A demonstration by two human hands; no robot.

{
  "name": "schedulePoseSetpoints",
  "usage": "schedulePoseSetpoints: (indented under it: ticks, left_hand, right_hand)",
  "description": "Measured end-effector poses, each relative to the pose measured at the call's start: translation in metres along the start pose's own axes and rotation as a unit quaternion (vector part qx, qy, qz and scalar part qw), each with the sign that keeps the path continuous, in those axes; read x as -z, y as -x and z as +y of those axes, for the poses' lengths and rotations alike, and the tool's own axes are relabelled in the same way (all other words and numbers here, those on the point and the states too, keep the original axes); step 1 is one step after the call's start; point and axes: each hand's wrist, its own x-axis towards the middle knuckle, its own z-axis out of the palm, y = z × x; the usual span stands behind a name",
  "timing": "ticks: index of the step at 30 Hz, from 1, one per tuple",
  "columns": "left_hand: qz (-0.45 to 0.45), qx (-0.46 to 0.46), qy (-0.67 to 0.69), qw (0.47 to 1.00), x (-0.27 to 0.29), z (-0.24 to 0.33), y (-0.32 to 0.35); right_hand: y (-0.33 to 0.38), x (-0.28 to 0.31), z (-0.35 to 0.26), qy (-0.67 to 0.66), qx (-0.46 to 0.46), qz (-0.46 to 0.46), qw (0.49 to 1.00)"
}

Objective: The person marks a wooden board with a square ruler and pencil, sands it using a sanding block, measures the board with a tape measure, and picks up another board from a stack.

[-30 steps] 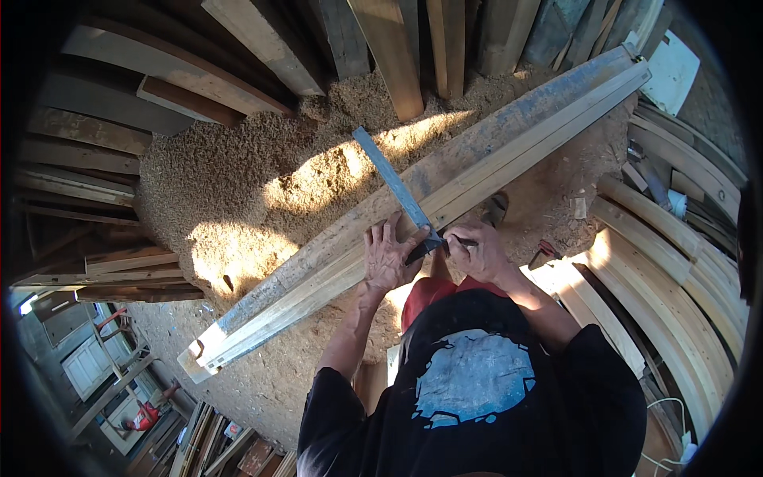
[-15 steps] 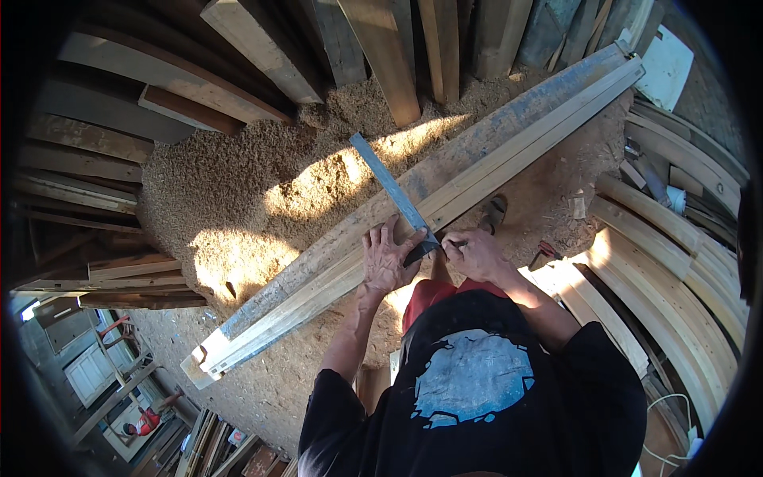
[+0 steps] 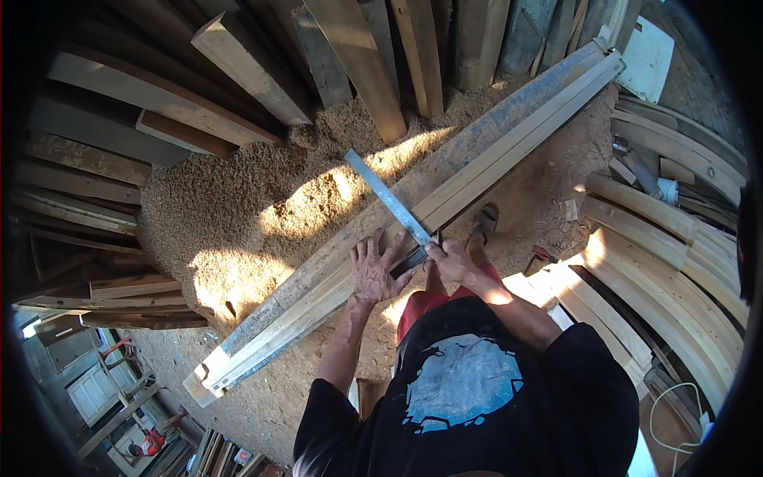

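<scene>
Long pale wooden strips (image 3: 509, 163) lie side by side on a long, sawdust-covered beam (image 3: 469, 143) that slants from lower left to upper right. A steel try square (image 3: 387, 195) rests across them, its blade reaching toward the sawdust and its dark stock along the near edge. My left hand (image 3: 373, 272) lies spread on the strips left of the square, thumb toward the stock. Bent fingers of my right hand (image 3: 451, 261) close on the square's corner. A thin dark tip pokes up beside those fingers; I cannot make out what it is.
Sawdust (image 3: 230, 207) is heaped beyond the beam, with planks (image 3: 246, 67) leaning around it. Stacked boards (image 3: 652, 294) and red-handled pliers or a similar tool (image 3: 542, 256) lie to my right. Another person (image 3: 149, 442) is far off at lower left.
My left hand has shifted left along the strips, away from the blade. My right hand has moved in from beside the square onto its corner. The whole view has shifted slightly.
</scene>
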Motion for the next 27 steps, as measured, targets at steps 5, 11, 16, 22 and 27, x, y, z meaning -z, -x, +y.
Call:
schedulePoseSetpoints:
  ticks: [5, 11, 16, 22, 27]
  left_hand:
    - [0.023, 0.058, 0.002, 0.998, -0.012, -0.002, -0.003]
    - [-0.022, 0.135, -0.034, 0.99, -0.01, 0.009, -0.007]
    - [-0.051, 0.173, -0.056, 0.982, -0.004, 0.016, -0.015]
    - [-0.021, 0.188, -0.073, 0.979, -0.003, 0.022, -0.017]
    - [-0.01, 0.219, -0.074, 0.973, -0.009, 0.026, -0.02]
  right_hand:
    - [0.011, 0.072, -0.011, -0.014, 0.037, 0.137, 0.99]
    - [0.03, 0.146, -0.016, -0.065, 0.092, 0.257, 0.96]
    - [0.043, 0.17, -0.034, -0.199, 0.085, 0.221, 0.951]
    - [0.033, 0.188, -0.081, -0.278, 0.104, 0.151, 0.943]
    - [-0.003, 0.222, -0.135, -0.315, 0.096, 0.04, 0.943]
